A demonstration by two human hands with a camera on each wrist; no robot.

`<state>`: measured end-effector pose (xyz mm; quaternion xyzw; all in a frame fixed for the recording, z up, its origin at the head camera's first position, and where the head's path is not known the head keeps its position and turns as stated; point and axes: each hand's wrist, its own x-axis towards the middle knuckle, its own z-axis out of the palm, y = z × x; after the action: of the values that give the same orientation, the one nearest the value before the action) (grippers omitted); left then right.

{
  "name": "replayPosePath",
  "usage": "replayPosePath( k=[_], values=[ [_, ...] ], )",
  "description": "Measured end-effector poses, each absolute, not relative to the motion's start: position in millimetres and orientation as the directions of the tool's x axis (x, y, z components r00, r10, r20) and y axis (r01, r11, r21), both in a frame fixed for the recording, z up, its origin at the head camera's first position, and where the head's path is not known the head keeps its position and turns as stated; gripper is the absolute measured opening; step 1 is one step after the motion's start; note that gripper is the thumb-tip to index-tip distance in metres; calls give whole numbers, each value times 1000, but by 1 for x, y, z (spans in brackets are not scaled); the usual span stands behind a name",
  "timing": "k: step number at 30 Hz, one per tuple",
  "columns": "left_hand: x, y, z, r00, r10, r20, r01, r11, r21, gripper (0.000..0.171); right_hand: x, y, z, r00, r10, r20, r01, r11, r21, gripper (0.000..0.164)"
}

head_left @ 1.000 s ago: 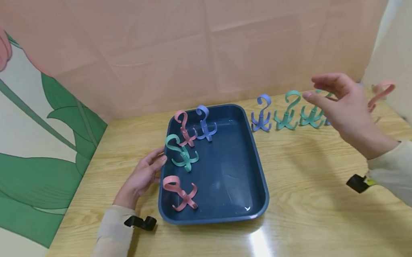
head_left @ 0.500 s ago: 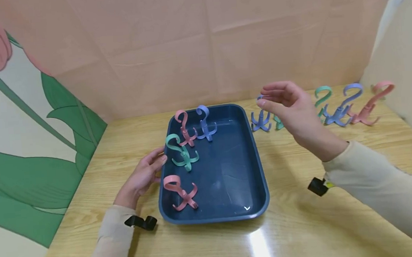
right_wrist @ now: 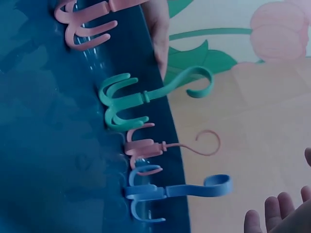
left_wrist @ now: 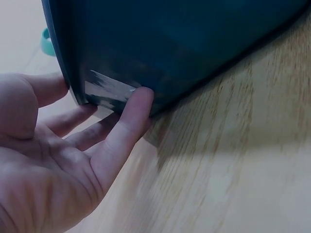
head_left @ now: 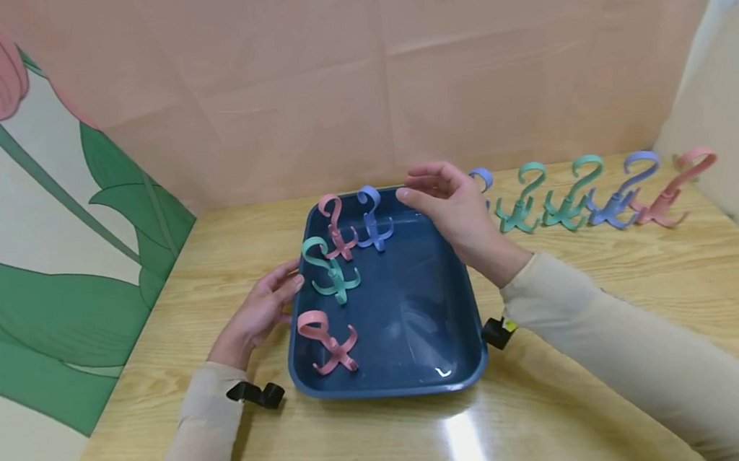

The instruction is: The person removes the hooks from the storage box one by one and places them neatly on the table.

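A dark blue tray (head_left: 421, 386) lies on the table. My left hand (head_left: 258, 308) holds its left side, thumb at the rim and fingers against the outer wall (left_wrist: 194, 53). Several rotating four-pronged hanger hooks line the tray's left side: a pink hook (head_left: 333, 349) nearest, then a green hook (head_left: 337, 284), a pink hook (head_left: 341, 243) and a blue hook (head_left: 376, 233). My right hand (head_left: 456, 213) holds nothing, fingers loosely bent above the tray's far right corner. Beside it, a blue hook (head_left: 482, 176) on the table is partly hidden by that hand.
More hooks stand in a row at the back right: a green hook (head_left: 519, 211), another green hook (head_left: 566, 211), a blue hook (head_left: 615, 204) and a pink hook (head_left: 663, 204). A pinkish cloth (head_left: 299, 84) hangs behind the table (head_left: 609, 298); a flower-patterned panel (head_left: 106, 280) stands left.
My right hand has moved left, from over the row of hooks to above the tray's far right corner. The left hand keeps its place at the tray. The hooks have not moved.
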<state>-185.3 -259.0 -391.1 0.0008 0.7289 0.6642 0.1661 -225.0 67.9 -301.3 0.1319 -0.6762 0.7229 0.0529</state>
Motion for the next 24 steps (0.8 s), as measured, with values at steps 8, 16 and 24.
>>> replayPosePath(
  k=[8,16,24],
  values=[
    [-186,-259,-389,-943,216,-252,-227,136,964,54,-246,42,-315,-984,-80,157,-152,-65,-986,37],
    [-185,-259,-389,-943,208,-258,-231,148,962,53,-266,27,-330,-991,-85,108,-104,-52,-993,39],
    [-186,-258,-387,-941,195,-275,-245,167,955,53,-278,21,-341,-987,-120,111,-117,42,-992,46]
  ],
)
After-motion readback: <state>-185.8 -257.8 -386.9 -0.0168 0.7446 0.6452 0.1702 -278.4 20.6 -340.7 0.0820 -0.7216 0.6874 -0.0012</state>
